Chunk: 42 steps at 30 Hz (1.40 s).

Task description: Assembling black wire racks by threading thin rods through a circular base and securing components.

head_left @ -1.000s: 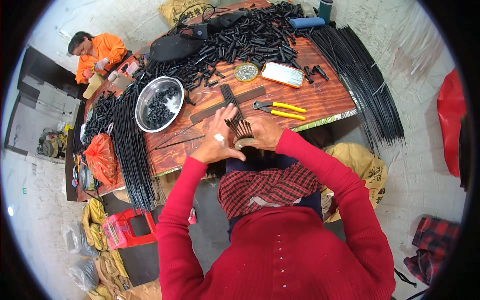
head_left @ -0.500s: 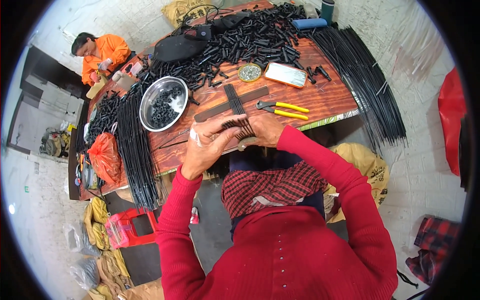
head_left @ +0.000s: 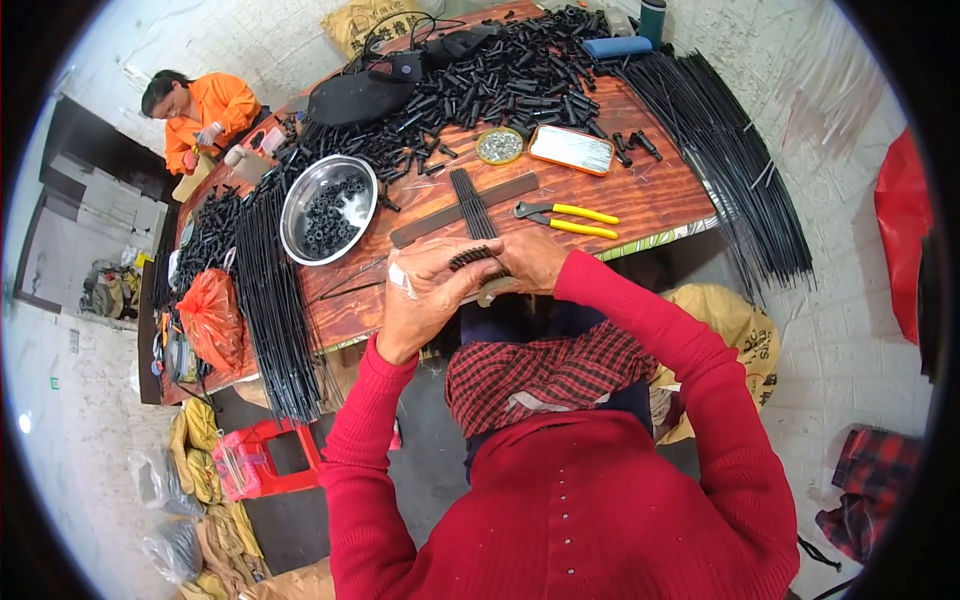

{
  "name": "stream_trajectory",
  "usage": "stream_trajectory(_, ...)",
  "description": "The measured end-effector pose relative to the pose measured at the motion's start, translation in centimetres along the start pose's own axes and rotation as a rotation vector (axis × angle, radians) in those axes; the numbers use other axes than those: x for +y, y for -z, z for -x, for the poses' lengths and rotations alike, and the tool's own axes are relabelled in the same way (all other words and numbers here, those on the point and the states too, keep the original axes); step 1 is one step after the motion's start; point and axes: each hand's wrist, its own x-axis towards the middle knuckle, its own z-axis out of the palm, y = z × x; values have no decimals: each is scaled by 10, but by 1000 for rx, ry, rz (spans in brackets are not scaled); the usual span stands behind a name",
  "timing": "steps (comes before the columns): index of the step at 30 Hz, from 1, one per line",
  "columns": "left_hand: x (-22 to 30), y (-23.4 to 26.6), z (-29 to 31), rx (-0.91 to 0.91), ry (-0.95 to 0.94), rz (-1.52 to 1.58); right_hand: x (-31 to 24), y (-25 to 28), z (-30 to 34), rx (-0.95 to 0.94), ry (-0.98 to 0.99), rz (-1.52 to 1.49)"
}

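Together, left hand [head_left: 425,295] and right hand [head_left: 530,262] clamped on a bundle of short black plastic rods [head_left: 474,257], just above the brown wooden surface [head_left: 650,195].

A wooden table [head_left: 640,200] with a reddish-brown top carries the work. A large heap of short black tubes [head_left: 500,80] covers its far end, with a black bag [head_left: 355,95] at the heap's left edge. A steel bowl [head_left: 295,215] holding black rings sits toward the left. Near the middle lie a small round tin [head_left: 499,145] of metal bits, an orange-rimmed tray [head_left: 571,149], yellow-handled pliers [head_left: 565,215], and a dark flat bar [head_left: 430,222] crossed by a bundle of rods [head_left: 470,200]. Long thin black rods [head_left: 275,300] hang over the left side, and another sheaf [head_left: 730,170] over the right. An orange plastic bag [head_left: 212,315] rests at the left edge.
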Motion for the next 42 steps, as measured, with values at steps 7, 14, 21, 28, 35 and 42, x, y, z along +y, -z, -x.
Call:
stream_trajectory(7,-13,1,-1,82,-89,-159,8,-9,-2,20,48,54)
stream_trajectory(14,-15,1,-7,153,-73,-107,12,25,8,-203,25,-10)
stream_trajectory(21,-19,4,-12,169,-76,-108,88,79,-12,132,-457,-29)
stream_trajectory(28,-24,6,-18,175,-94,-104,165,81,-21,251,-513,769)
stream_trajectory(35,-24,10,-16,182,-65,-99,168,83,-20,254,-444,762)
stream_trajectory(42,-25,7,-14,193,-85,-131,165,80,-12,247,-424,706)
